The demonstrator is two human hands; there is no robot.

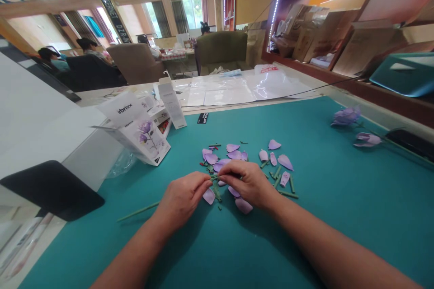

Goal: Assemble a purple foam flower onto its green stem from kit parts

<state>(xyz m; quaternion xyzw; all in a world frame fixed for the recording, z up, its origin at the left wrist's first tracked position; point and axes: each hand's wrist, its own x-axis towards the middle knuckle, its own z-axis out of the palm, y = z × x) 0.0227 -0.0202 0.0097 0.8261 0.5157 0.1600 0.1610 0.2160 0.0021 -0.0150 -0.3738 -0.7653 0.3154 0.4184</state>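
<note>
Small green piece [214,177]: was pinched between left hand [185,195] and right hand [249,181]; long axis lay roughly crosswise.

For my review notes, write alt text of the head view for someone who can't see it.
A person's left hand and right hand hold a small green piece between them above a teal mat, among loose purple petals and green stem pieces. A flower-printed white box sits left; a purple flower lies right.
</note>
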